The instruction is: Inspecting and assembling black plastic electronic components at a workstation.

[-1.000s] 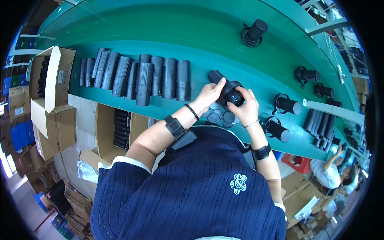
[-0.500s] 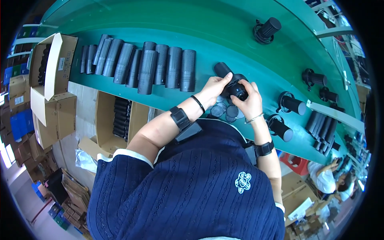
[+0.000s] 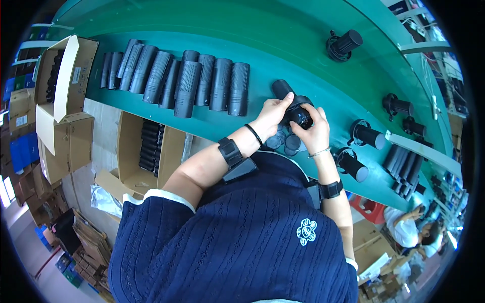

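Note:
My left hand (image 3: 274, 112) is closed around the side of a black cylindrical device (image 3: 281, 89) with a round ring mount about it. My right hand (image 3: 314, 126) grips the near end of the same device, its thumb and fingers curled at the dark round face, where small light marks show. The device lies tilted between both hands over the near edge of the green worktable. Just under the hands are several grey round discs (image 3: 291, 143), partly hidden. The far end of the cylinder sticks out past my left thumb.
Several black perforated cylinders (image 3: 187, 91) stand in a group to the left on the green worktable (image 3: 273, 60). More black cylinders in ring mounts (image 3: 370, 136) sit at the right, near a stack of dark tubes (image 3: 402, 161). Open cardboard boxes (image 3: 172, 146) stand at the table's left edge.
Both hands stay on the device in nearly the same place. The view has shifted slightly; no object is visibly taken up or let go.

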Tool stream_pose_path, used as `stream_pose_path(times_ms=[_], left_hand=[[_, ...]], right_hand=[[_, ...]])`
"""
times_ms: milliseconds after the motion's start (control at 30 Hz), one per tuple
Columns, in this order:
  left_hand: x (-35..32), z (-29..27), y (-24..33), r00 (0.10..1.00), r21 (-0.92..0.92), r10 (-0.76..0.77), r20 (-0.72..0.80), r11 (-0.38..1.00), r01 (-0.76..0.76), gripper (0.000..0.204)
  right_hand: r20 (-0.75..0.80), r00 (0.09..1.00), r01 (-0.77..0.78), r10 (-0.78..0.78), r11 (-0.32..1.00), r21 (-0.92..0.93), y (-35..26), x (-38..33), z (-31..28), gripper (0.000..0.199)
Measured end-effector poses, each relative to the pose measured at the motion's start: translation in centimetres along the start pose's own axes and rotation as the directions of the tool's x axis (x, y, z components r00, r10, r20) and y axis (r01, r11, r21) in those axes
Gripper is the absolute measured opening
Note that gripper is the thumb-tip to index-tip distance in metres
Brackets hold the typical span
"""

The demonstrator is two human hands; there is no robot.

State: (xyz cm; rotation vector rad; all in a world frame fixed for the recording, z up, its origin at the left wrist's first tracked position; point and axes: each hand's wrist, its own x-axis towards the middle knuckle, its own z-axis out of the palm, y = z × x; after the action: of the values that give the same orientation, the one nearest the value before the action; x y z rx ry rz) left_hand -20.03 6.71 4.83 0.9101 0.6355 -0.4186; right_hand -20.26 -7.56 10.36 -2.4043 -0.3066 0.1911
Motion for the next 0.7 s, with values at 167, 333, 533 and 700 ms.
stream_pose_path(times_ms=[167, 333, 533, 700], left_hand=[[0.1, 0.3, 0.2, 1.000, 0.022, -0.030, -0.004, 0.999, 0.030, 0.047], [0.4, 0.1, 0.1, 0.999, 0.022, -0.048, -0.020, 0.999, 0.048, 0.046], [0.9, -0.7, -0.5, 1.000, 0.169, 0.000, 0.004, 0.986, 0.000, 0.049], [1.7, -1.0, -1.7, 0.978, 0.479, 0.196, -0.078, 0.867, -0.136, 0.058]], right_hand=[[0.048, 0.997, -0.058, 0.060, 0.998, -0.028, -0.5, 0.5, -0.4, 0.055], [0.074, 0.995, -0.062, 0.066, 0.996, -0.064, -0.3, 0.7, -0.4, 0.055], [-0.044, 0.999, -0.020, 0.019, 1.000, -0.024, -0.4, -0.3, -0.3, 0.052], [0.029, 0.998, -0.049, 0.050, 0.998, -0.038, -1.0, 0.2, -0.6, 0.053]])
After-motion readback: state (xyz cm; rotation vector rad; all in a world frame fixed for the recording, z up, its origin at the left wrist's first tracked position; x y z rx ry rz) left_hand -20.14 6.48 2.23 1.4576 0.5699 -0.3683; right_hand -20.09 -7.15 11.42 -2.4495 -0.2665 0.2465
